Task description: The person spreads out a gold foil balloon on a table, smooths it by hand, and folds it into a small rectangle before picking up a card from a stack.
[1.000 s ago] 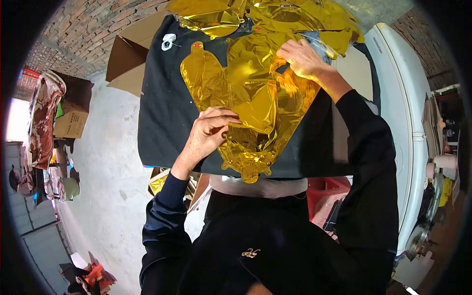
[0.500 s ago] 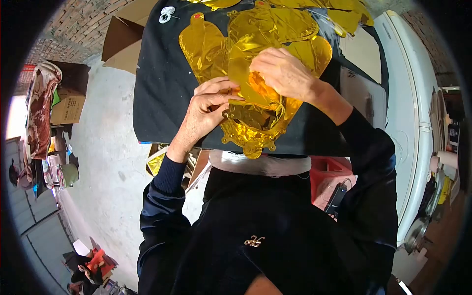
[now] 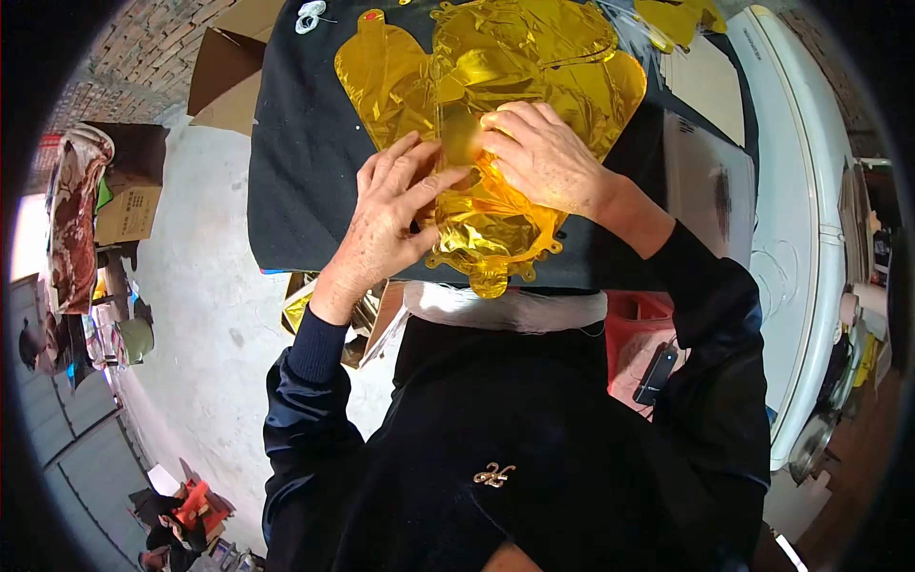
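Note:
Gold foil balloons (image 3: pixel 534 52) lie flat and overlapping on a black-covered table. Nearest me, one foil balloon (image 3: pixel 467 238) is folded, with small tabs and a rounded tail along its front edge. At its left side is my left hand (image 3: pixel 386 205), fingers bent over the foil and thumb near the edge. My right hand (image 3: pixel 548 157) presses on the folded part with curled fingers, gathering orange-looking creased foil below the palm. The fingertips of both hands are partly hidden or blurred.
A small bundle of white string (image 3: pixel 311 16) lies at the table's far left. To the right are a clear plastic sheet (image 3: pixel 705 186) and a long white appliance (image 3: pixel 791 143). Pale strands (image 3: pixel 505 310) hang along the front edge. An open cardboard box (image 3: pixel 224 81) stands at left.
The near part of the balloon, open like a pocket before, now lies flatter. My right hand has moved slightly down with its palm lower; my left hand has spread further over the foil.

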Available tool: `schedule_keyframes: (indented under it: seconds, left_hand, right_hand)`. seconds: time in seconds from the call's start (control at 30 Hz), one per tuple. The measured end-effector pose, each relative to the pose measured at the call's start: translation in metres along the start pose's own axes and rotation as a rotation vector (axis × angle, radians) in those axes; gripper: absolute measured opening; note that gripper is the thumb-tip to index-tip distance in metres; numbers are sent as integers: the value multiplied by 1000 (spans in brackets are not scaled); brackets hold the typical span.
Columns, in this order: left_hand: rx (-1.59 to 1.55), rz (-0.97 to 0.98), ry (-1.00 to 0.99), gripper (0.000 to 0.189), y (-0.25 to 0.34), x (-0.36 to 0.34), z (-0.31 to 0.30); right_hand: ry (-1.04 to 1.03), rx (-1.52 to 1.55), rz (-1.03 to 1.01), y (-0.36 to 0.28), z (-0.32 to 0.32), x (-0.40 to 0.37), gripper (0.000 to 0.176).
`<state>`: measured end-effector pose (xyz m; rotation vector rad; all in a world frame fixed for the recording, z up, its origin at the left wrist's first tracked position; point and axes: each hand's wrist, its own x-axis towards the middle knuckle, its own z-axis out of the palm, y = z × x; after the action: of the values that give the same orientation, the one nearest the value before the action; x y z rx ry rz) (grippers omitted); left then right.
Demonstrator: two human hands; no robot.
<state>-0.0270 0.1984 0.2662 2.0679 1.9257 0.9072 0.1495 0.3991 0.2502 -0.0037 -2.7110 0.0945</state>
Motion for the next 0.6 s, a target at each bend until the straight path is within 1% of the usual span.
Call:
schedule_keyframes:
  seconds: [0.03, 0.23, 0.27, 0.37, 0.47, 0.6]
  left_hand:
    - [27, 23, 8, 66, 3, -1, -1]
    - [24, 246, -82, 49, 17, -4, 1]
    - [28, 260, -82, 39, 18, -4, 1]
    - [-30, 243, -45, 33, 12, -8, 8]
    - [-71, 207, -89, 27, 13, -13, 12]
    - [-104, 202, -109, 29, 15, -12, 8]
  right_hand:
    - [2, 3, 7, -2, 1, -1, 30]
    - [-16, -2, 24, -3, 1, -1, 32]
    - [-17, -8, 21, -4, 0, -1, 32]
    - [-15, -15, 16, -3, 0, 0, 32]
    - [-16, -5, 25, -5, 1, -2, 34]
    - [-13, -39, 24, -5, 3, -2, 35]
